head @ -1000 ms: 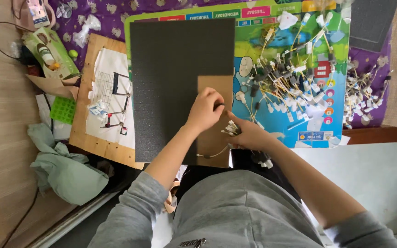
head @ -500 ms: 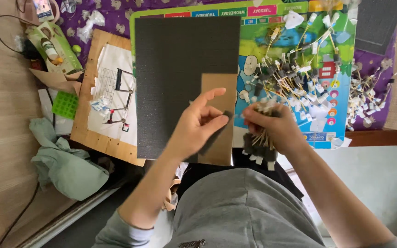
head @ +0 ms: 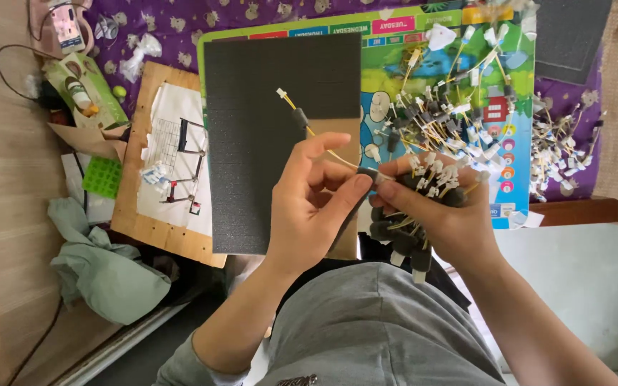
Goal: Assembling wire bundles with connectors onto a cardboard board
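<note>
My right hand (head: 441, 214) grips a bundle of short yellow cables (head: 423, 193) with black sleeves and white ends, held above my lap. My left hand (head: 316, 204) pinches one yellow cable (head: 302, 121) at the bundle's edge; its free end with a white tip sticks up over the dark grey foam sheet (head: 266, 136). Both hands are raised close to the camera and touch at the fingertips.
A colourful printed mat (head: 438, 50) holds a heap of loose cables (head: 452, 118). More cables (head: 559, 154) lie on the purple cloth at right. A wooden board with a paper diagram (head: 169, 168), a green grid tray (head: 101, 176) and a crumpled green cloth (head: 101, 268) sit at left.
My right hand has picked the bundle of cables off the mat and lifted it toward me. My left hand has come up to it and drawn one cable out.
</note>
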